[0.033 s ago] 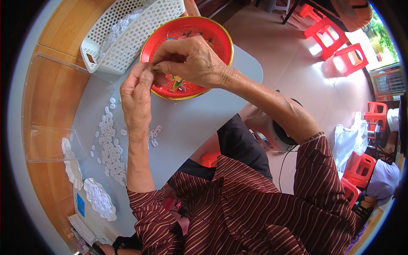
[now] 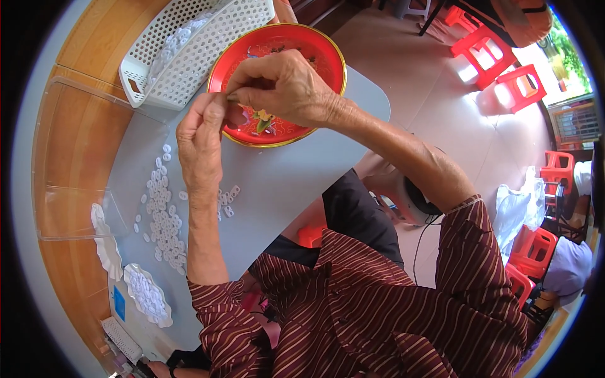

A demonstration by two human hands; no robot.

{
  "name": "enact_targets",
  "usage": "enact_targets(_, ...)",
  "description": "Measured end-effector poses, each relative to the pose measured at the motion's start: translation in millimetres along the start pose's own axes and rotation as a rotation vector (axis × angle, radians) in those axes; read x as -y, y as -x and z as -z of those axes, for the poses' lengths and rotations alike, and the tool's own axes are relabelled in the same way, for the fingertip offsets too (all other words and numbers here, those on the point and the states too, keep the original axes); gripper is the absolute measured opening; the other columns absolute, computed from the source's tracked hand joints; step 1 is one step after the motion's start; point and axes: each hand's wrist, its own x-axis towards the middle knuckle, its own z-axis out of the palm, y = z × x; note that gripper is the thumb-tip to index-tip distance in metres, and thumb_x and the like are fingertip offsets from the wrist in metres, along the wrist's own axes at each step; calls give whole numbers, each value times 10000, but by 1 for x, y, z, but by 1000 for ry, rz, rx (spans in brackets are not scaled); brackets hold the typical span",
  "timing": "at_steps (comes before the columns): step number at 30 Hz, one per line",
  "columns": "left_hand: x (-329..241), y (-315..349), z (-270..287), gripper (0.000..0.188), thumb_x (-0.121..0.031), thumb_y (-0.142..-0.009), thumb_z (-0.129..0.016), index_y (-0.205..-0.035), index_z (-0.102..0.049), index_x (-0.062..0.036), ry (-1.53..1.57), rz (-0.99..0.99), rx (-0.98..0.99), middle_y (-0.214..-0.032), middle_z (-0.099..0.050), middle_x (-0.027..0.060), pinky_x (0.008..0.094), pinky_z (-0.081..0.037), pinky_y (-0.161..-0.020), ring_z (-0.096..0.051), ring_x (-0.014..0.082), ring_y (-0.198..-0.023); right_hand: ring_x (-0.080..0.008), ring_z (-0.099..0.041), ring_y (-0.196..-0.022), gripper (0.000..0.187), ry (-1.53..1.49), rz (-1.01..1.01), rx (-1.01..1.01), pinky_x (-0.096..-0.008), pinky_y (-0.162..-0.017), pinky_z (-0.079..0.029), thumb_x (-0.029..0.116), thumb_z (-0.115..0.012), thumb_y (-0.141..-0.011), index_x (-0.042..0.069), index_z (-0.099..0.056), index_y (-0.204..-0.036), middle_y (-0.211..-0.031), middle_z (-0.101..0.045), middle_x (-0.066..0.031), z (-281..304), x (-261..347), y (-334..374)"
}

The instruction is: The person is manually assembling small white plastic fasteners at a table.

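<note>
My left hand (image 2: 200, 142) is closed in a pinch at the left rim of a red round tray (image 2: 302, 133) with a gold edge and a flower pattern. My right hand (image 2: 287, 88) reaches over the tray, its thumb and forefinger pinched against the left fingertips. Whatever lies between the fingers is too small and covered to make out. Small white oval pieces (image 2: 165, 220) with dark marks lie in a loose pile on the grey table, left of my left forearm. A few similar white pieces (image 2: 228, 200) lie just right of that forearm.
A white perforated basket (image 2: 208, 57) holding white pieces stands beyond the tray on the left. A scalloped white dish (image 2: 148, 296) of small white parts sits near left, by another white dish (image 2: 107, 242). A clear plastic box (image 2: 75, 157) borders the left side. Red stools (image 2: 482, 53) stand on the floor.
My left hand has shifted very slightly to the left. Both hands keep their pinch at the tray's left rim.
</note>
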Motion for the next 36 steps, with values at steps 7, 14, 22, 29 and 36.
enact_targets(7,-9,-8,13,267,-233,-949,-477,-863,-586,-5,38,69,-56,-729,-592,44,266,-429,-695,-533,102,-711,-111,-626,-666,84,172,-96,-94,-248,-648,-505,61,-648,-777,5,-660,-838,-715,-659,-56,12,-35,-16)
enact_targets(14,-14,-9,25,238,-208,-931,-494,-872,-587,3,-58,-35,-89,-750,-592,37,263,-413,-725,-532,111,-731,-242,-649,-689,133,349,120,111,-333,-686,-521,77,-615,-752,16,-676,-854,-745,-668,-133,-8,-43,-35)
enact_targets(22,-23,-11,25,229,-188,-934,-484,-842,-570,3,-28,-45,-134,-759,-555,40,257,-400,-714,-515,121,-756,-290,-628,-717,121,561,142,424,-398,-638,-512,80,-596,-753,23,-663,-836,-787,-646,-134,-27,-57,-50)
enact_targets(29,-23,-10,24,255,-202,-938,-463,-810,-559,-4,-49,-33,-113,-751,-557,30,259,-404,-697,-510,100,-704,-283,-627,-680,138,670,1,296,-392,-640,-513,152,-621,-770,19,-649,-743,-677,-638,-135,-2,-57,-50)
enact_targets(36,-28,-6,18,280,-243,-948,-456,-895,-559,12,-11,-13,-81,-746,-564,71,277,-421,-769,-527,147,-764,-310,-594,-554,211,386,93,-108,-397,-530,-475,202,-618,-784,17,-619,-683,-592,-587,-148,7,-19,-28)
